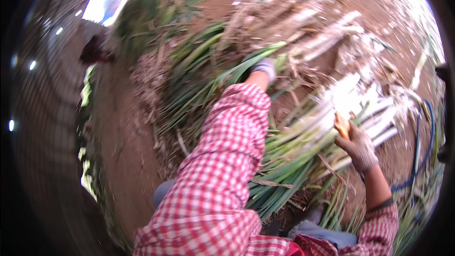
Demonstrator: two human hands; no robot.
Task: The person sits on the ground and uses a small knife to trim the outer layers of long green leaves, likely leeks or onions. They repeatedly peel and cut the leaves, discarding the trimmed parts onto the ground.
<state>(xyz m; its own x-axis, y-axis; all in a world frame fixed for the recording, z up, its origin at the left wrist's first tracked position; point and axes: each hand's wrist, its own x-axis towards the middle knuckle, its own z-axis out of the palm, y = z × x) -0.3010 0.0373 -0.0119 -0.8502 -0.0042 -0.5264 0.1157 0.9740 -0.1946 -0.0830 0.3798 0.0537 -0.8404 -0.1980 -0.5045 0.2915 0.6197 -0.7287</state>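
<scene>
My left hand, in a pale glove, reaches forward into a pile of leeks with long green leaves. Its fingers are blurred and partly hidden among the leaves, so their grip does not show. My right hand, in a greyish glove, is closed around a small orange thing, possibly a tool handle. It is held over a bundle of leeks, whose white stems point to the upper right and green leaves toward me.
Dry husks and trimmed leaves litter the brown soil. More pale stalks lie at the far side. A blue cord loops at the right. A dark figure is at the far left.
</scene>
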